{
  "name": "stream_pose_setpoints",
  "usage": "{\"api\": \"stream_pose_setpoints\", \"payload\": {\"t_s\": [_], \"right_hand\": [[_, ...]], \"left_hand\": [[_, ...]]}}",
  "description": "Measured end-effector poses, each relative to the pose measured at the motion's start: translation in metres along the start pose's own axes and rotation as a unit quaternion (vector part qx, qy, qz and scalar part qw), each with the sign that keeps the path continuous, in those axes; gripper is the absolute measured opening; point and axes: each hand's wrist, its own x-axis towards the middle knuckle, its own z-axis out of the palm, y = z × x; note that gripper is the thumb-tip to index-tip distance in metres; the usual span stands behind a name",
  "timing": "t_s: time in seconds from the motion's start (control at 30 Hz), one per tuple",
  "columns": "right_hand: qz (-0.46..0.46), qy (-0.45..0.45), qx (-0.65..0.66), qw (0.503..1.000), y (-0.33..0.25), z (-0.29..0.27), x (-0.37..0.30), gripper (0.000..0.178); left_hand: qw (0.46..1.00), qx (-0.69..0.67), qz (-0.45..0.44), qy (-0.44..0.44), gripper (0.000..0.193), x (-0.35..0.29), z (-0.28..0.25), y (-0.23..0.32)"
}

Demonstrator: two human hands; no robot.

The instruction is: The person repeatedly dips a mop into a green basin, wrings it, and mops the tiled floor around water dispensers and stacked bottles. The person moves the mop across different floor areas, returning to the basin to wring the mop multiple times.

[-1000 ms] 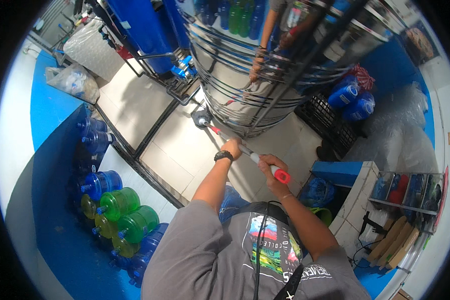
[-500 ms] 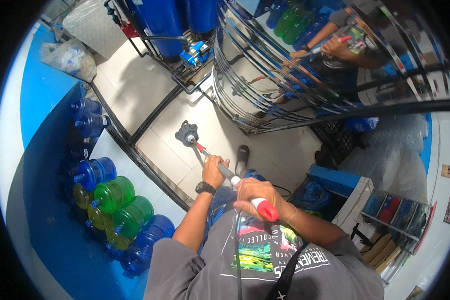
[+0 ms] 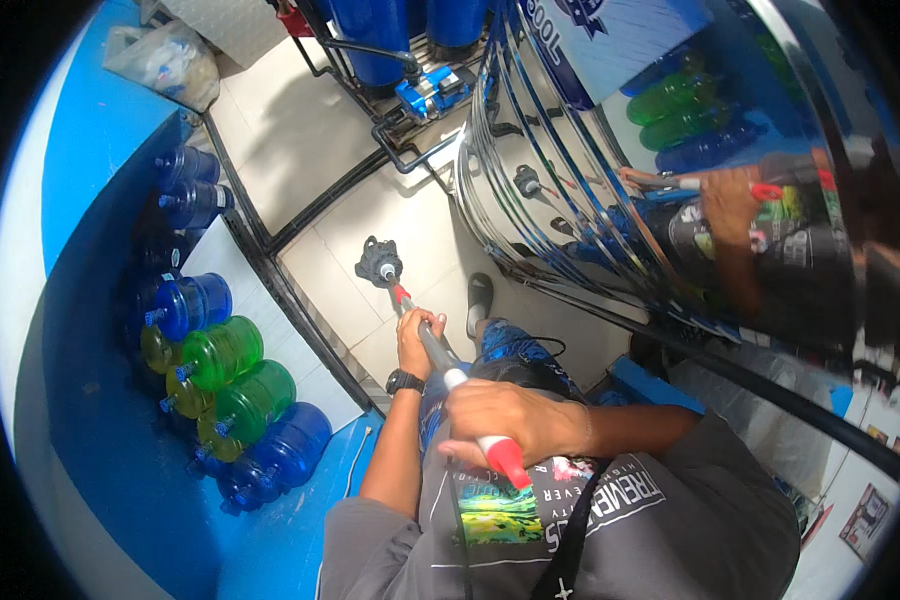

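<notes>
A mop [image 3: 375, 258] with a dark stringy head stands on the pale tiled floor ahead of me. Its grey handle with red and white parts slants back up toward my chest. My left hand [image 3: 414, 340], with a dark watch on the wrist, is closed around the lower part of the handle. Nearer to me, my right hand [image 3: 515, 414] grips the upper part, just below the red end cap, which pokes out under the palm. One of my feet, in a dark slipper [image 3: 480, 294], is on the tiles to the right of the mop.
A shiny ribbed steel tank [image 3: 570, 150] stands at the right, mirroring me. Blue and green water jugs [image 3: 256, 402] lie stacked at the left beside a dark floor rail. Ahead are a blue pump [image 3: 434, 92], dark pipes and tall blue cylinders [image 3: 368, 40]. A plastic bag [image 3: 170, 62] sits far left.
My view has swung, so the steel tank fills more of the right side. My right hand and the handle's red end have shifted left; the mop head stays on nearly the same floor spot.
</notes>
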Motion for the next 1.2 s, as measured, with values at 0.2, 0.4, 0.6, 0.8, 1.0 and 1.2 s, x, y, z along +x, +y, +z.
{"api": "stream_pose_setpoints", "payload": {"t_s": [0.2, 0.4, 0.6, 0.8, 1.0, 1.2], "right_hand": [[0.05, 0.008, 0.006, 0.999, -0.022, -0.067, -0.009, 0.026], [0.108, 0.067, -0.077, 0.989, -0.04, -0.064, -0.016, 0.023], [0.066, 0.132, -0.104, 0.984, -0.024, -0.011, -0.009, 0.028], [0.022, 0.088, -0.046, 0.995, -0.031, 0.052, 0.013, 0.029], [-0.027, 0.046, 0.075, 0.996, -0.012, 0.106, 0.031, 0.024], [0.043, 0.036, 0.095, 0.994, 0.011, 0.145, 0.052, 0.027]], "left_hand": [[0.996, -0.066, 0.033, -0.049, 0.03, 0.031, 0.057, 0.038], [0.977, -0.076, 0.018, -0.199, 0.039, 0.034, 0.094, 0.068], [0.967, -0.07, 0.053, -0.238, 0.043, 0.028, 0.086, 0.052], [0.977, -0.031, 0.025, -0.209, 0.043, -0.011, 0.003, 0.025], [0.99, 0.061, 0.026, -0.124, 0.042, -0.065, -0.083, -0.043], [0.991, 0.087, -0.101, -0.028, 0.039, -0.075, -0.133, -0.1]]}}
